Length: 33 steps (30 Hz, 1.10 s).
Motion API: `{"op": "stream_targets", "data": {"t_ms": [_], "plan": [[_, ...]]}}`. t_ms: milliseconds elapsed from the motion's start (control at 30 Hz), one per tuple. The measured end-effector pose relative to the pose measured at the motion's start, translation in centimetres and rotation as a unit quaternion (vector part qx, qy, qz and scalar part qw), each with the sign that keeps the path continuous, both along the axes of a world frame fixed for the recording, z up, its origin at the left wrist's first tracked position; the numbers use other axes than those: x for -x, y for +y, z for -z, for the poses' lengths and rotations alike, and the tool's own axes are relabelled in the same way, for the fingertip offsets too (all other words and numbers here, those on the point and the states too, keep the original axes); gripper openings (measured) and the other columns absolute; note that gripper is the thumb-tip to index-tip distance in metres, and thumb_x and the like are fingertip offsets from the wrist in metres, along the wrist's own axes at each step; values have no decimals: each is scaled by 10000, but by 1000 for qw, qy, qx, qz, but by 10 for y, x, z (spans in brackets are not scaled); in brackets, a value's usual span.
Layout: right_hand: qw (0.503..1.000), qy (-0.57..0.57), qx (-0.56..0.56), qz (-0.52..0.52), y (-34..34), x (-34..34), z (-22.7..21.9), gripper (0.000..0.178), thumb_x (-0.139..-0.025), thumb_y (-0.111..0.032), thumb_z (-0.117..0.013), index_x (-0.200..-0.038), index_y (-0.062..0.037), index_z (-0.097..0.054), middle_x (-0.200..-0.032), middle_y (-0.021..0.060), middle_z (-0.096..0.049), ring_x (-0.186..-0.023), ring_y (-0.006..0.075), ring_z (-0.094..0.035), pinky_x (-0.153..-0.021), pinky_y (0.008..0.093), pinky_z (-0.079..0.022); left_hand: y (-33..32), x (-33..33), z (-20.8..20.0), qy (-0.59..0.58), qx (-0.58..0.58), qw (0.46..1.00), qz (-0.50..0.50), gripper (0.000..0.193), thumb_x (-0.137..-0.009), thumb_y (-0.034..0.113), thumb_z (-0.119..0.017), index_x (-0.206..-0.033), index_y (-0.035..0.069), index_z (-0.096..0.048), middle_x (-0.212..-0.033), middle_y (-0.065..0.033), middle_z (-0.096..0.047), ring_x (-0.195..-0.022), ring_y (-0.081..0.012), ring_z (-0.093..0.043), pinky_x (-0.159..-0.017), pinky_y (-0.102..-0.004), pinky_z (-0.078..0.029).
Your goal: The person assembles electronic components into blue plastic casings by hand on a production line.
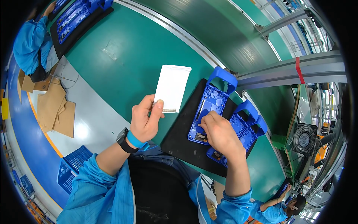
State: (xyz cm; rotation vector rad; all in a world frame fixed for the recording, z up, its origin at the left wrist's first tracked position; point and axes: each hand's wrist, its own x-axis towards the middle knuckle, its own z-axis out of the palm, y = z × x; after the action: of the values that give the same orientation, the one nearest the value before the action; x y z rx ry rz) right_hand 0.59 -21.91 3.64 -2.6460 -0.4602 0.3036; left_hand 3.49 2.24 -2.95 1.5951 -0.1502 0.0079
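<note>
My left hand (146,117) pinches a white rectangular sheet (173,87), thumb on its front near the lower edge. A thin greyish strip runs along that bottom edge. Over the nearer end of a blue plastic housing (212,99) is my right hand (220,132), its fingers bent together; whatever may be between the fingertips is hidden. That housing has a raised handle and lies open side up, with a dark strip and small parts inside. A second blue housing (244,128) lies to its right, partly behind my right hand. Both rest on a black mat (179,136).
The mat lies on a green worktable (123,74). A metal rail (179,30) runs along the far side. More blue housings (76,16) lie by a co-worker (31,46) at upper left; another person (278,209) is at lower right. Cardboard (56,108) and a blue crate (74,164) lie left.
</note>
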Motion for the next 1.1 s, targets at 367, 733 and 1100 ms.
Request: {"op": "stream_targets", "data": {"t_ms": [367,733,1100], "plan": [[999,16,-44,25,-8,7,-6,55,-892,-36,-640,-899,9,-609,-874,161,-585,-799,363,-605,-708,425,-505,0,0,2,-5,8,1000,-1,253,-1035,183,-540,-1083,-54,-615,-780,-81,-698,-658,-97,-631,-592,-250,-480],[999,0,-40,-30,-14,16,-5,53,-846,-14,-653,-872,12,-615,-866,153,-571,-851,341,-558,-776,413,-475,0,1,-3,-1,-3,1000,-3,243,-1035,176,-542,-1072,-53,-616,-736,-69,-675,-653,-92,-623,-592,-245,-473],[998,6,-48,-43,-16,10,-1,61,-837,-11,-659,-874,16,-619,-854,151,-562,-826,340,-540,-761,409,-468,-2,-1,1,4,-6,1000,-9,266,-1035,201,-551,-1077,-53,-616,-735,-68,-675,-643,-90,-618,-579,-245,-465]]}}
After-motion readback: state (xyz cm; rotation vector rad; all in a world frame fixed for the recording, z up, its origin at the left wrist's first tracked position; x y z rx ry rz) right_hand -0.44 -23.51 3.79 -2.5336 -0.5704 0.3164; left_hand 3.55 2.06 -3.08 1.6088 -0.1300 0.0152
